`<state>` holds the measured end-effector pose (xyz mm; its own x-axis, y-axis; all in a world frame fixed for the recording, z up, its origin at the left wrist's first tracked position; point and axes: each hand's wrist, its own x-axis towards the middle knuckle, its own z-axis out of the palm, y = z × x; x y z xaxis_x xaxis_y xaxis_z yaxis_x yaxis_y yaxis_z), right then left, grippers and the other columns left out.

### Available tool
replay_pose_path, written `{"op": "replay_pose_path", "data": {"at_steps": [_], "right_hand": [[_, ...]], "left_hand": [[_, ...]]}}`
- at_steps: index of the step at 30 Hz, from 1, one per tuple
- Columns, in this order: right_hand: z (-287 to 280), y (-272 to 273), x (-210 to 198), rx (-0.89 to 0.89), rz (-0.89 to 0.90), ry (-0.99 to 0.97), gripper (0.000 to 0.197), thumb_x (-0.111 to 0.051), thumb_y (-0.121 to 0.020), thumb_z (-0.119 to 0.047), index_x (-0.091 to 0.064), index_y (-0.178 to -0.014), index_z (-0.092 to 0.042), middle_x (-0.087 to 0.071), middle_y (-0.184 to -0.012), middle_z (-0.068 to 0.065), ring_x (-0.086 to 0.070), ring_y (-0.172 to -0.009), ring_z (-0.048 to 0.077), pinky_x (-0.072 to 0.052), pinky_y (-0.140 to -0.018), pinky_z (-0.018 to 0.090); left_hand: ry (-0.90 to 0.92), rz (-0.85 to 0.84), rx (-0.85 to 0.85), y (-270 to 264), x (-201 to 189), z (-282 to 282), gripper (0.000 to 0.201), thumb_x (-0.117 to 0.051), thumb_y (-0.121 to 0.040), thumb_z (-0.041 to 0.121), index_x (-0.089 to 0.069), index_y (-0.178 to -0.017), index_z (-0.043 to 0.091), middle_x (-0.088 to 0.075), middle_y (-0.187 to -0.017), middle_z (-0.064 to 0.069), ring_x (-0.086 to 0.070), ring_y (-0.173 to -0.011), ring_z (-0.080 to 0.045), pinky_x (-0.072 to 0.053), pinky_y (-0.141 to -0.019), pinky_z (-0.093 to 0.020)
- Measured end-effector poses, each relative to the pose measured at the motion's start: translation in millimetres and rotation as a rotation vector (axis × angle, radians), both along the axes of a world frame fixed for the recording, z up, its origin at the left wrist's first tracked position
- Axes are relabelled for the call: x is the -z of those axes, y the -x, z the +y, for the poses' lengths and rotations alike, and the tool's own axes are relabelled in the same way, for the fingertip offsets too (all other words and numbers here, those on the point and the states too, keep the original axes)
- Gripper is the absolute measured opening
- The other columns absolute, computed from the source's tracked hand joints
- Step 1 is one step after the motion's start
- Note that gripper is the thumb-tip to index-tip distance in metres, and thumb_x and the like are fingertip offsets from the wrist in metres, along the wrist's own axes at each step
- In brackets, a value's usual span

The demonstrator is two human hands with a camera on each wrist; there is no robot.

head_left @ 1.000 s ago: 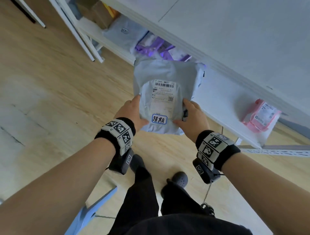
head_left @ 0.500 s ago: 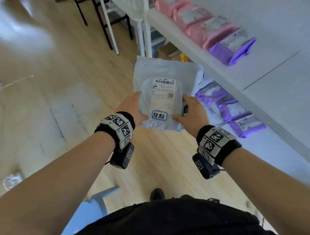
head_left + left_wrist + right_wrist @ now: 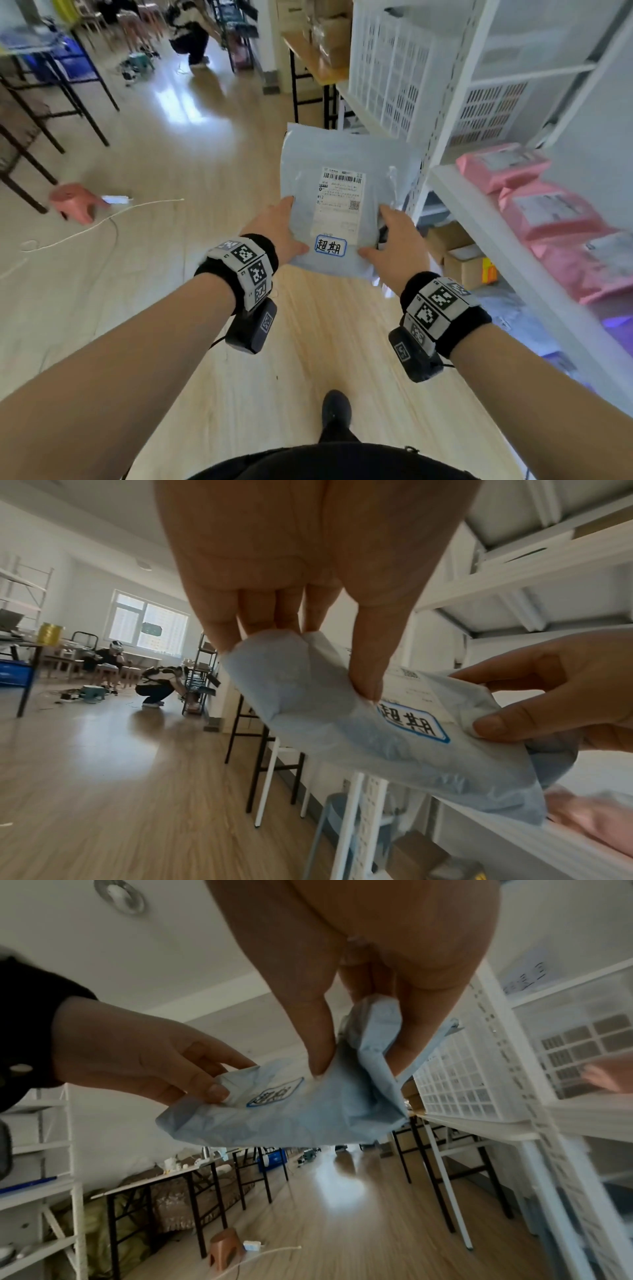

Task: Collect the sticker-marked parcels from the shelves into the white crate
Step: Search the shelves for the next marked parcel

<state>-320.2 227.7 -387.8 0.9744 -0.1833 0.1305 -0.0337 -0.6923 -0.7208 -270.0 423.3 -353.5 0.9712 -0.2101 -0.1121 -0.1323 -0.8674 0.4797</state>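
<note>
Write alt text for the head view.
Both hands, left hand and right hand, hold a grey-blue parcel bearing a blue-bordered sticker above a wooden floor. White shelves at right carry pink parcels and a white crate.

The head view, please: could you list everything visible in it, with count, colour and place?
parcel: one, pale blue, blue-bordered sticker, held in front
crate: one, white, shelf ahead on the right
pink parcels: at least three, shelf at right
boxes: two, brown, floor under the shelf
stool: one, pink, tipped on the floor at left
cable: one, white, floor at left
left hand: grips the parcel's left edge
right hand: grips the parcel's right edge
</note>
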Motion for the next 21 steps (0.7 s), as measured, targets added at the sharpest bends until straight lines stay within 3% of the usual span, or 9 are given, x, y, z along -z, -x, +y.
{"op": "replay_pose_path", "data": {"at_steps": [5, 12, 17, 21], "right_hand": [[3, -123, -29, -0.039, -0.013, 0.021, 0.055, -0.07, -0.077, -0.017, -0.043, -0.125, -0.024, -0.046, -0.121, -0.002, -0.053, -0.106, 0.019, -0.05, -0.09, 0.042], [5, -254, -70, -0.025, -0.077, 0.083, 0.063, -0.068, -0.08, -0.016, -0.037, -0.135, -0.019, -0.046, -0.127, 0.001, -0.05, -0.113, 0.019, -0.044, -0.092, 0.034], [0, -341, -91, 0.087, -0.15, 0.082, 0.072, -0.069, -0.08, -0.016, -0.033, -0.143, -0.016, -0.044, -0.132, 0.002, -0.048, -0.118, 0.019, -0.04, -0.099, 0.03], [0, -399, -113, 0.197, -0.208, 0.014, 0.071, -0.07, -0.08, -0.012, -0.035, -0.142, -0.014, -0.046, -0.125, 0.001, -0.048, -0.114, 0.019, -0.044, -0.099, 0.036]], "left_hand": [[0.001, -0.021, -0.043, -109, -32, 5, 0.059, -0.07, -0.07, 0.019, -0.045, -0.124, 0.019, -0.06, -0.111, -0.004, -0.058, -0.094, -0.024, -0.051, -0.078, -0.033], [0.081, -0.07, -0.032, -243, -57, 9, 0.072, -0.071, -0.073, 0.02, -0.037, -0.137, 0.021, -0.058, -0.122, -0.003, -0.057, -0.101, -0.023, -0.049, -0.082, -0.031], [0.122, -0.103, 0.079, -353, -80, -2, 0.078, -0.071, -0.074, 0.019, -0.033, -0.141, 0.018, -0.052, -0.128, -0.006, -0.054, -0.11, -0.025, -0.047, -0.091, -0.034], [0.121, -0.189, 0.214, -436, -109, -14, 0.059, -0.07, -0.07, 0.021, -0.047, -0.125, 0.02, -0.059, -0.114, -0.004, -0.058, -0.097, -0.023, -0.05, -0.079, -0.032]]}}
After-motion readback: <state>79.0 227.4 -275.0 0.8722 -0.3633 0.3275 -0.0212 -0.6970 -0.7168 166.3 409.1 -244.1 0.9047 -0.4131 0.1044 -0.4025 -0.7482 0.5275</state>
